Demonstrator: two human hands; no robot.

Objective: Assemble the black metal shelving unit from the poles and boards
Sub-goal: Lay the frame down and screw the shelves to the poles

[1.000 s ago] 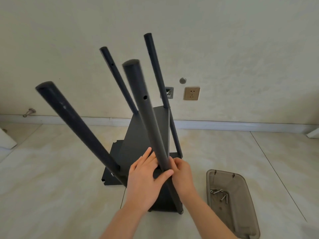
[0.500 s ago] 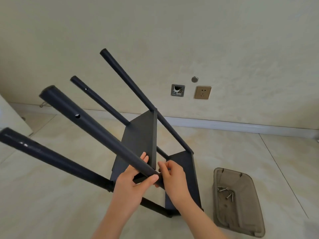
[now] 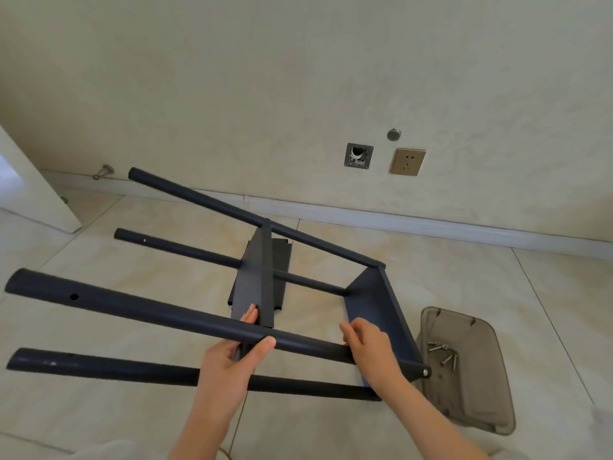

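The black shelving unit lies tipped on its side over the tiled floor, its several poles pointing left. A middle board (image 3: 252, 280) and an end board (image 3: 378, 303) stand on edge between the poles. My left hand (image 3: 232, 363) grips the near upper pole (image 3: 139, 310) beside the middle board, thumb over the top. My right hand (image 3: 368, 346) holds the same pole close to the end board. A lower pole (image 3: 106, 368) runs beneath my left wrist. A loose black board (image 3: 282, 260) lies flat on the floor behind the middle board.
A translucent brown plastic tray (image 3: 471, 393) holding several screws (image 3: 442, 355) lies on the floor right of the unit. The wall with a socket (image 3: 407, 162) and baseboard runs behind. A white door edge (image 3: 36, 200) stands at the far left.
The unit has swung from near upright down to the left onto its side. My right hand has slid right along the pole toward the end board.
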